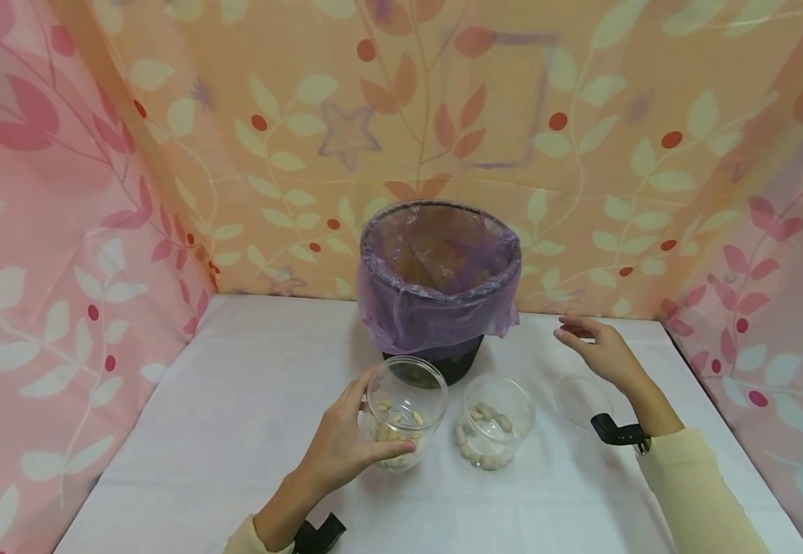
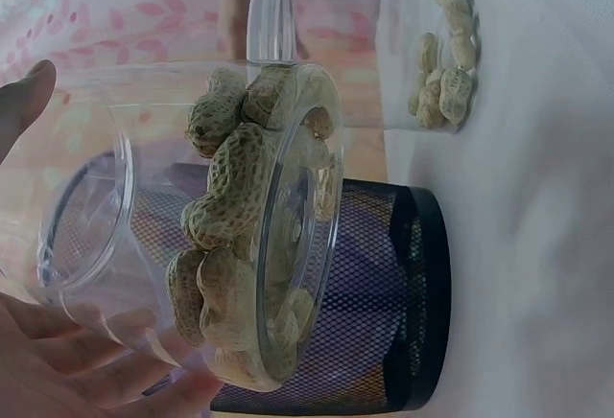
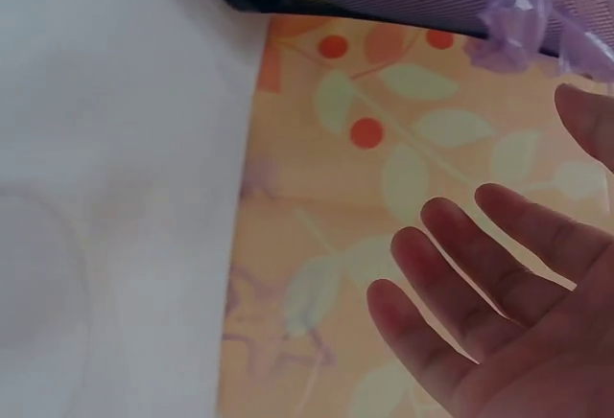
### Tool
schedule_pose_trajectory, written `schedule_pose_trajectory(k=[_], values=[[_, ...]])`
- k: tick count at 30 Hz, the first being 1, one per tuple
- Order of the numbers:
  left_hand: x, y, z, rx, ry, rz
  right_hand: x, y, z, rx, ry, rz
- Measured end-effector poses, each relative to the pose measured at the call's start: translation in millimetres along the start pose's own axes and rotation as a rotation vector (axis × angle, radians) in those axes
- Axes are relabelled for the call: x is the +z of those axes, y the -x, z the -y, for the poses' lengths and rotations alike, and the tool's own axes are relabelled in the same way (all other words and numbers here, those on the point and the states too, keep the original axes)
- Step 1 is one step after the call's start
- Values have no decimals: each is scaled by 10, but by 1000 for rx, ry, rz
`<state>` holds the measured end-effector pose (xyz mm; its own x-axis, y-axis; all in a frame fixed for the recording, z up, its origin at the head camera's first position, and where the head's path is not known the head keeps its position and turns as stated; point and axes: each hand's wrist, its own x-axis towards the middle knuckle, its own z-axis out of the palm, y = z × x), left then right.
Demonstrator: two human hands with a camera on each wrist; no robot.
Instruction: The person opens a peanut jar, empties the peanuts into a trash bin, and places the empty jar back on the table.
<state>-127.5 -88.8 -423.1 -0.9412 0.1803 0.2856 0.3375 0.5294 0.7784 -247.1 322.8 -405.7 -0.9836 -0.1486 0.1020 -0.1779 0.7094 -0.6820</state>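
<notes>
My left hand [image 1: 346, 438] grips a clear plastic jar [image 1: 408, 392], its thumb on the near side and its fingers round the far left side. Peanuts in their shells [image 2: 230, 188] lie at the bottom of this jar. In the left wrist view the jar's base shows raised off the white tabletop. Just to its right stands a second clear jar [image 1: 498, 412], open at the top, with peanuts [image 2: 451, 63] in it. My right hand [image 1: 602, 350] hovers over the right part of the table, fingers [image 3: 436, 265] spread and holding nothing.
Behind the jars stands a black mesh bin [image 2: 374, 293] lined with a purple plastic bag [image 1: 436, 315]. A clear round lid [image 1: 581, 400] lies flat on the white tabletop [image 1: 255, 369], below my right hand. Floral cloth [image 1: 290, 154] hangs at the back and both sides.
</notes>
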Motion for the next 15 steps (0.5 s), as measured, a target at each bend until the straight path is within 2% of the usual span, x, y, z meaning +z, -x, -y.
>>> schedule_pose_trajectory(k=[4, 9, 13, 15], values=[[-2, 4, 3, 12, 0, -3, -66, -105, 139, -60, -14, -66], [-7, 2, 10, 32, -13, -5, -147, -197, 278, -98, -43, -105], [-11, 5, 12, 32, -14, -5, -197, -272, 405, -103, -197, -92], [-11, 8, 11, 25, -11, -3, -223, -310, 482, -78, -259, -82]])
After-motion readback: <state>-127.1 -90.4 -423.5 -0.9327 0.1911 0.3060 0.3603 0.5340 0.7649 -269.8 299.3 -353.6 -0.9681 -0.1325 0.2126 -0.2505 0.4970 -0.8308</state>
